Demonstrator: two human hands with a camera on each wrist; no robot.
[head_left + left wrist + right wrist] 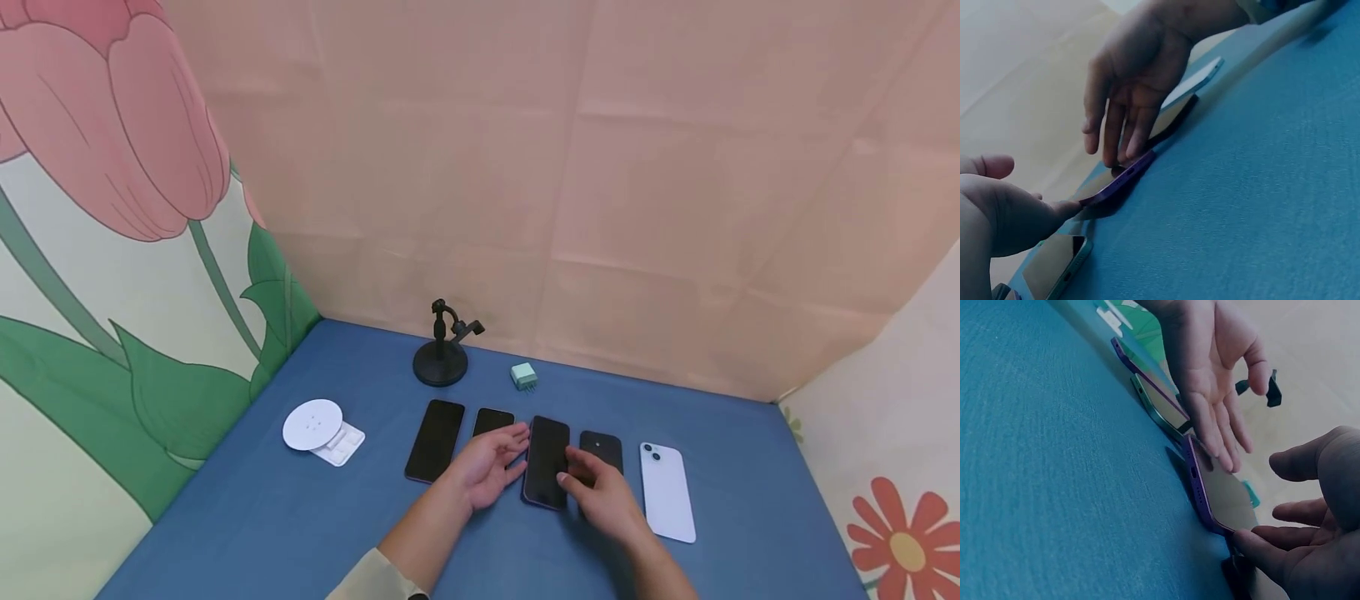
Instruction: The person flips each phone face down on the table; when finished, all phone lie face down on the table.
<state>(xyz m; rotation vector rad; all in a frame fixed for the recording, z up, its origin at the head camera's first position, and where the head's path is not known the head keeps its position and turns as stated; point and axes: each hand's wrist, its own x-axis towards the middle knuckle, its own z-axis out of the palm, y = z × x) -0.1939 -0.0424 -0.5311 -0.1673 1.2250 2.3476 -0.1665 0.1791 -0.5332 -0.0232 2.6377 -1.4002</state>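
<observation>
A dark-screened smartphone [546, 462] with a purple frame lies face up between the two hands. My left hand [489, 468] has its palm turned toward the phone and its fingers extended, the fingertips right at the phone's left edge. From the other side my right hand [603, 496] reaches in with loosely bent fingers, thumb apart, fingertips at the right edge. In the right wrist view, one of its fingers meets the corner of the purple phone [1219, 487]. Partly behind the left hand is a smaller phone [491, 420]; a dark phone [603, 448] is partly covered by the right hand.
Another black-screened phone [435, 440] lies left of the hands, a white phone [667, 492] at the right. Behind them stand a black phone stand [440, 363] and a mint-green charger plug [524, 376]. A white disc [312, 424] overlaps a white plate [343, 446] at the left.
</observation>
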